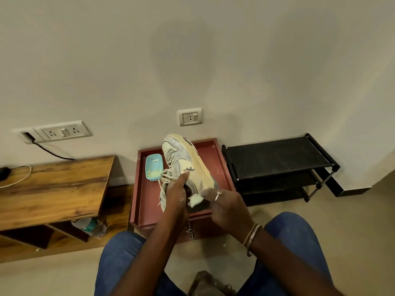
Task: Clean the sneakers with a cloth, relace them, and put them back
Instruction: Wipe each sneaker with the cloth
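Observation:
A cream and grey sneaker [183,161] is held up on its side above the red tray-top stand [215,159], toe pointing away, pale sole facing right. My left hand [178,193] grips it at the collar, where loose laces [165,178] hang. My right hand [222,201] pinches a small white cloth [195,199] pressed against the heel end. A second, darker shoe [210,284] lies blurred on the floor between my knees.
A blue soap dish [153,166] with yellowish paste sits on the tray's left side. A black shoe rack [280,159] stands to the right against the wall. A low wooden table [53,186] is on the left, with a water bottle [90,226] underneath.

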